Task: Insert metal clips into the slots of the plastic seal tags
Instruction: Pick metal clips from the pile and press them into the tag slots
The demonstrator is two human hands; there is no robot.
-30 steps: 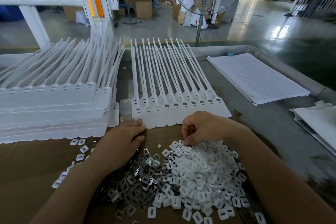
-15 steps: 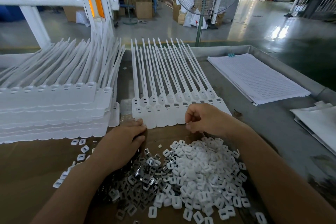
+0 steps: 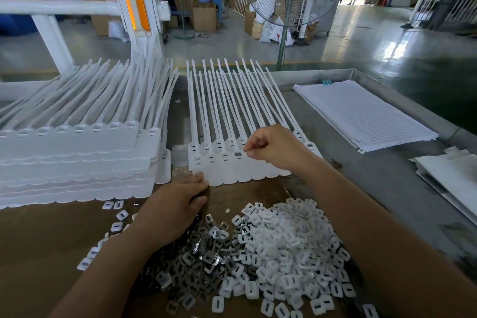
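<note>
A flat row of white seal tags [image 3: 232, 152] lies with its long straps running away from the person, heads toward the heap of clips [image 3: 258, 253] just behind it. The right hand [image 3: 277, 148] hovers over the row's heads, fingers curled and pinched together (whether a clip sits in the pinch cannot be told). One tag slot beside the fingertips shows grey metal. The left hand [image 3: 175, 204], loosely open, rests palm down, fingertips touching the row's near-left corner.
</note>
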